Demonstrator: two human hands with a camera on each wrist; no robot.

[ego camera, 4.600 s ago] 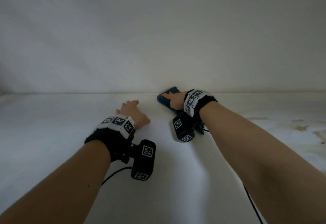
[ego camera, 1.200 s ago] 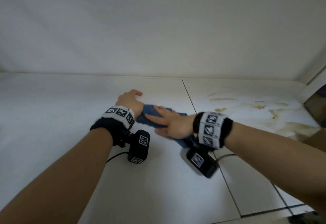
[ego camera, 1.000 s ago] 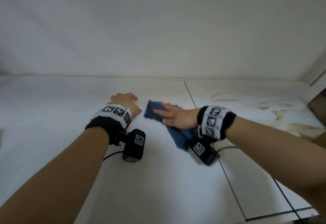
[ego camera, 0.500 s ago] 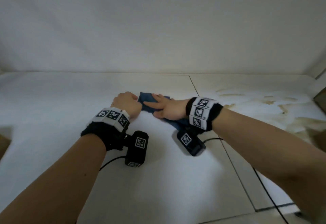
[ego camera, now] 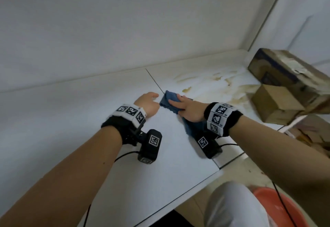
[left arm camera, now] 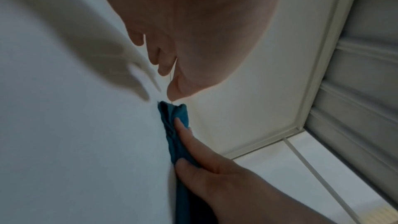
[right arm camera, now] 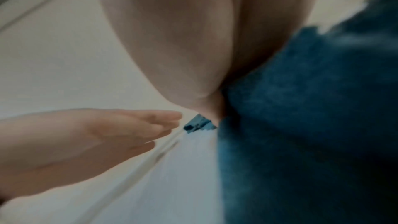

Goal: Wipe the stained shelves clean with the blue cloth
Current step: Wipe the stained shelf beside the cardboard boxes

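Observation:
The blue cloth [ego camera: 169, 100] lies folded on the white shelf [ego camera: 71, 123], across the seam between two panels. My right hand [ego camera: 175, 101] lies flat on top of it, and its straight fingers [left arm camera: 187, 135] press it onto the surface. The cloth [right arm camera: 301, 108] fills the right wrist view under my palm. My left hand [ego camera: 153, 98] rests on the shelf just left of the cloth with nothing in it, its fingers [right arm camera: 150, 122] relaxed. Brown-yellow stains [ego camera: 223, 84] spread over the right panel beyond the cloth.
Worn cardboard boxes [ego camera: 285, 87] stand at the shelf's right end against the side wall. An orange basin [ego camera: 278, 207] sits below the front edge, beside a white-clad knee [ego camera: 232, 207]. The back wall [ego camera: 125, 30] rises close behind the hands.
Both hands have slid right along the shelf, and the cloth now reaches the panel seam. The view has swung right, bringing the boxes and basin into sight.

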